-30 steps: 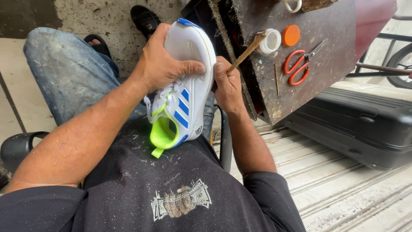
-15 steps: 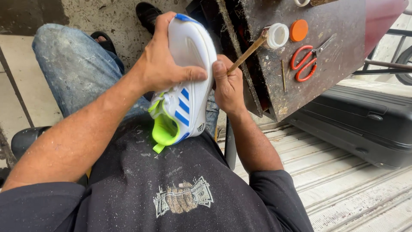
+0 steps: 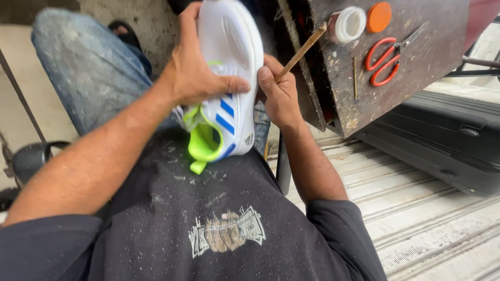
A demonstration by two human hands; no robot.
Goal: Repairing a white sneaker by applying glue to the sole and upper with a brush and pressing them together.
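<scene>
A white sports shoe [image 3: 229, 62] with blue stripes and a neon-green lining stands on its heel in my lap, sole turned toward me. My left hand [image 3: 195, 73] wraps round it from the left, thumb pressed across the side. To the right of the shoe, my right hand [image 3: 278, 93] is closed on a thin wooden stick [image 3: 302, 49]. The stick's far end points up toward an open white jar [image 3: 348, 24] on the dark worktable [image 3: 396, 99]. The end near the shoe is hidden behind my fingers.
Red-handled scissors [image 3: 384, 60] and an orange lid [image 3: 378, 16] lie on the worktable beside the jar. A black hard case [image 3: 442, 140] sits on the ridged metal floor at the right. My jeans-clad leg [image 3: 88, 67] stretches out on the left.
The shoe and both hands sit higher and closer in view now. The stick's tip has come nearer the white jar. My grip on the shoe is unchanged.
</scene>
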